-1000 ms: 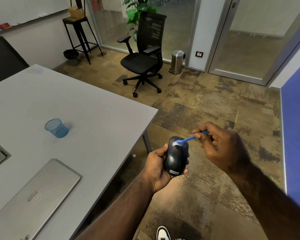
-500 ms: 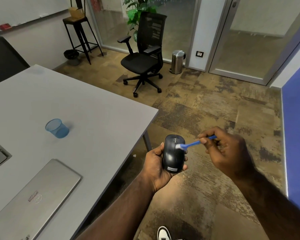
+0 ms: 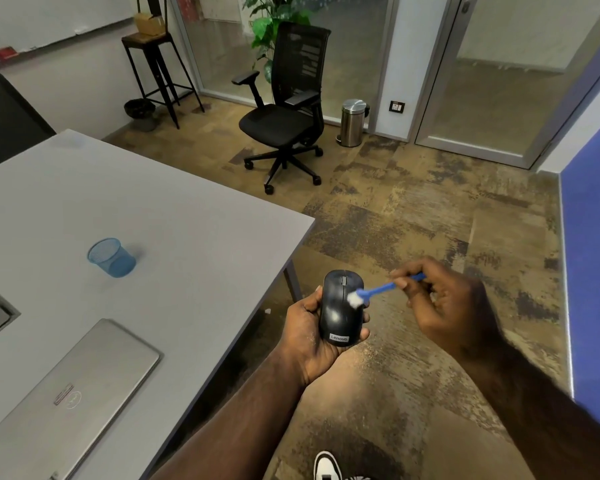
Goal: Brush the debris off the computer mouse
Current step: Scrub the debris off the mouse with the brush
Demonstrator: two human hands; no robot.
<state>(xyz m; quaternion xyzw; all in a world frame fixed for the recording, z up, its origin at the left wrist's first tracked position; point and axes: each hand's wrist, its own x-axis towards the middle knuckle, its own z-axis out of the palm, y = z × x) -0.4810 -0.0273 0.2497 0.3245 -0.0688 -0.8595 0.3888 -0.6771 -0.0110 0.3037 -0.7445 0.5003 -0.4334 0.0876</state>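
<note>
A black computer mouse with a small label at its near end lies in my left hand, held top side up over the floor beside the table corner. My right hand pinches the handle of a small blue brush. Its white bristle head rests on the right side of the mouse's top, just below the scroll wheel. My left palm hides the underside of the mouse.
A grey table at the left carries a blue mesh cup and a closed silver laptop. A black office chair, a steel bin and a tall stool stand farther off on the carpet.
The brush head has swept from the front left of the mouse across to its right side and down a little. My right hand shifted right; the mouse stays in my left hand.
</note>
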